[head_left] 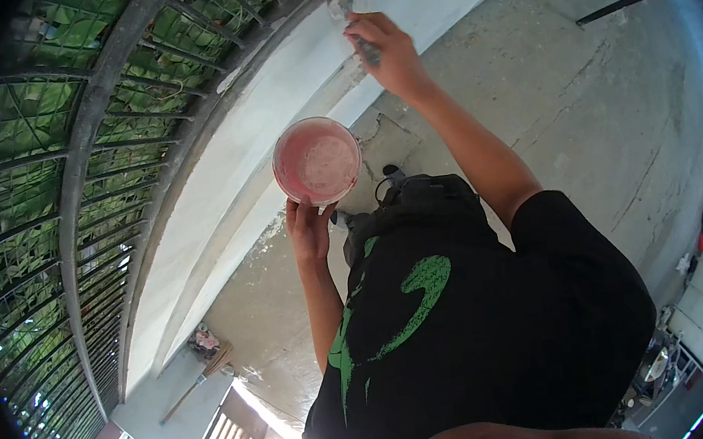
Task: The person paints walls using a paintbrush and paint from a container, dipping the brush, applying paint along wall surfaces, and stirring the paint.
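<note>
The grey concrete floor (pixel 544 96) is the widest thing, with a rough, stained surface and thin cracks. Along it curves a low white painted wall (pixel 216 156), which looks mostly smooth, with a greyish band running lengthwise and some rougher patches near its top edge. Above this wall stands a dark metal railing (pixel 70 249) of thin bars, and green leaves (pixel 16 169) fill the space behind it. The person wears a black T-shirt (pixel 500 332) with a green print. In front of the body, close to the wall, is a round pinkish plastic bucket (pixel 288 159), open at the top; at its bottom lies a pale, whitish-pink layer (pixel 326 164), but I cannot tell how thick it is. The left hand (pixel 308 231) has its fingers bent against the near side of the bucket and supports it. The right hand (pixel 390 53) is closed around a dark grey handle (pixel 367 50), beside the wall's upper part; the kind of tool I cannot tell.
</note>
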Available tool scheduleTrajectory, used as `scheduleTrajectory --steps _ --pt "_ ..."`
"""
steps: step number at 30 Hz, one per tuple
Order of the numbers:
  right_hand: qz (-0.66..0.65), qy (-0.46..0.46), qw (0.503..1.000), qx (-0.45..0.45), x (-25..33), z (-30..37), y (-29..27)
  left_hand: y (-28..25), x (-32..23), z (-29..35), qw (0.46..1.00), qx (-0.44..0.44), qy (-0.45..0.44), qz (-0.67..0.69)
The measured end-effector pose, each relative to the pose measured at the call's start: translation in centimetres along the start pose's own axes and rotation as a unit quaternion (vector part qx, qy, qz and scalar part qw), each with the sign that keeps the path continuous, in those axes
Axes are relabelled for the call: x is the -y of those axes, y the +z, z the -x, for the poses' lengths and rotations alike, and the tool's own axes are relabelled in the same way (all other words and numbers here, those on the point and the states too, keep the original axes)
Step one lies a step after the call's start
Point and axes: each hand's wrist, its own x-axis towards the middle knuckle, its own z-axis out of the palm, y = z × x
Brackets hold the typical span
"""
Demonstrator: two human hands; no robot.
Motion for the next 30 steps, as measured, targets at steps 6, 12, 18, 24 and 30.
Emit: scheduleTrajectory --steps 6,12,18,24,30 --pt "-0.03 0.03 0.995 -0.091 0.3 -0.7 -0.6 0.8 0.0 -0.2 1.0 -0.008 0.013 0.003" --pt "-0.062 0.037 0.991 -0.113 0.4 -0.4 -0.5 1.3 -0.4 -0.4 1.0 -0.021 -0.008 0.011" --pt "-0.072 0.038 0.988 -0.13 -0.4 0.1 -0.2 1.8 -0.8 -1.5 1.0 -0.002 -0.01 0.018" --pt "-0.146 0.071 0.974 -0.155 -0.4 -0.3 -0.3 2.4 -1.6 -2.8 1.0 -0.004 -0.012 0.009" --pt "-0.099 0.004 0.988 -0.122 -1.5 0.3 -0.6 3.5 -1.5 -5.2 1.0 0.017 -0.004 0.01"
